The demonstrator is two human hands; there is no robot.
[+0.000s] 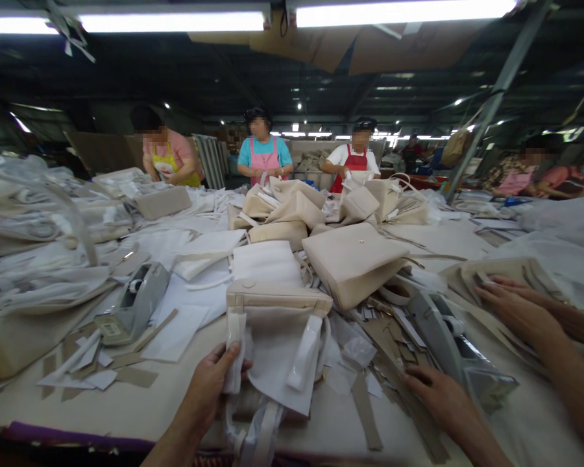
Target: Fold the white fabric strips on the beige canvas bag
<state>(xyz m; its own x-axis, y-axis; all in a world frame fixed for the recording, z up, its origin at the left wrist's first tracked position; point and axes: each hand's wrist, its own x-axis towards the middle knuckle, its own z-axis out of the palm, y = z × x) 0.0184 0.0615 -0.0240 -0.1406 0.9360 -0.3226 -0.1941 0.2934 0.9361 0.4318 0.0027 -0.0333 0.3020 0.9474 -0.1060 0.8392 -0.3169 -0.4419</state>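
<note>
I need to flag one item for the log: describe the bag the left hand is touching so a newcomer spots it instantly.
On the long work table, look at the near edge, just right of the grey tape dispenser. The cream bag lies there, its strap pinched by the left hand. Unlike the bare bags behind, white wrapping covers its front.

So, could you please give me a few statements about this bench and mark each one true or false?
1. The left hand grips a white-wrapped strap of the beige bag. True.
2. The right hand holds a pair of scissors. False: it rests on cardboard scraps beside a grey tape dispenser.
3. Another grey tape dispenser sits left of the bag. True.
4. The far side of the table is unattended. False: three aproned people stand there.
5. A co-worker's hand rests at the right. True.
</note>
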